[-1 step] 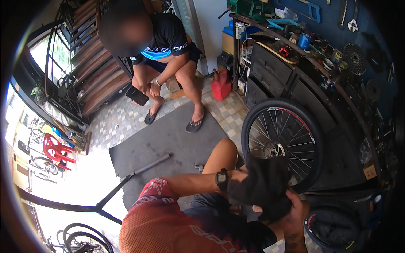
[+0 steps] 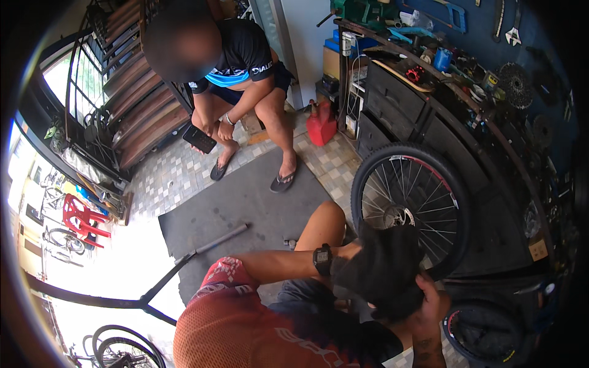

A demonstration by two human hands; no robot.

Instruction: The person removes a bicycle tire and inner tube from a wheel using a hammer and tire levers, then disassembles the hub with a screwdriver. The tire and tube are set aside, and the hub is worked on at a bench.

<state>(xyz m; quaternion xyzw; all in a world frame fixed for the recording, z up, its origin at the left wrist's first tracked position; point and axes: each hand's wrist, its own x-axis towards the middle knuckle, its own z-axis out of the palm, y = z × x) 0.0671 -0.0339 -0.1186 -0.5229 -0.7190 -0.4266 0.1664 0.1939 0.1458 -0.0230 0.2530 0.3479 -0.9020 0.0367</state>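
Note:
A bunched black cloth (image 2: 389, 270) is held up between my two hands, over my lap. My right hand (image 2: 432, 303) wraps round its right side, with the thumb lying along the cloth. My left hand (image 2: 348, 250) reaches into it from the left, and the cloth covers its fingers. A black digital watch (image 2: 322, 260) sits on my left wrist. Whether something is inside the cloth is hidden. Just beyond my hands stands a bicycle wheel (image 2: 362, 184) with a black tyre and a brake disc.
A dark mat (image 2: 239, 190) lies on the tiled floor. Across it a dark frame tube (image 2: 162, 285) runs on my left. A seated person (image 2: 245, 73) faces me, holding a phone (image 2: 199, 139). A red jerrycan (image 2: 322, 126) stands by a cluttered workbench (image 2: 423, 80). Another wheel (image 2: 485, 334) is at lower right.
The black cloth and my hands have shifted very slightly. Nothing else has visibly moved.

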